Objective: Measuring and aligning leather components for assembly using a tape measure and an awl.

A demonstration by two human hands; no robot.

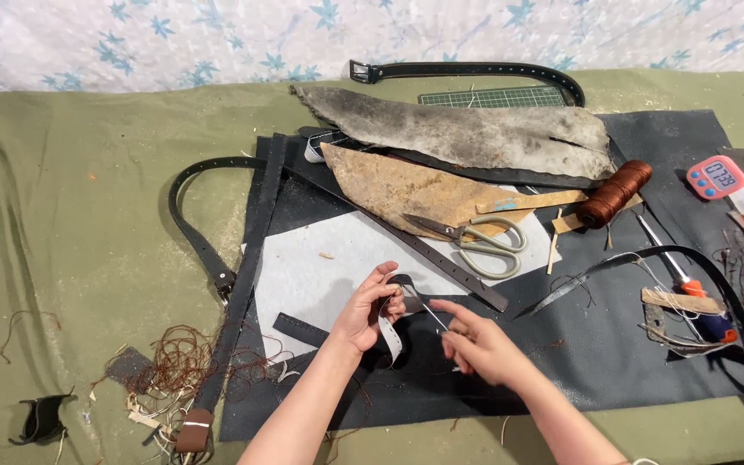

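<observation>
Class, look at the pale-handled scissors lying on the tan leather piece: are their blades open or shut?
Shut. The pale-handled metal scissors lie flat, blades together in one point, handle loops side by side.

A person's left hand (370,312) pinches a small dark leather loop (400,284) with a pale strip hanging from it. The right hand (478,346) holds a thin needle (430,313) against the loop. Beneath lies black leather sheet (613,353) on an olive-covered bench (88,215). Scissors (475,239) and a brown thread spool (615,193) lie beyond.
</observation>
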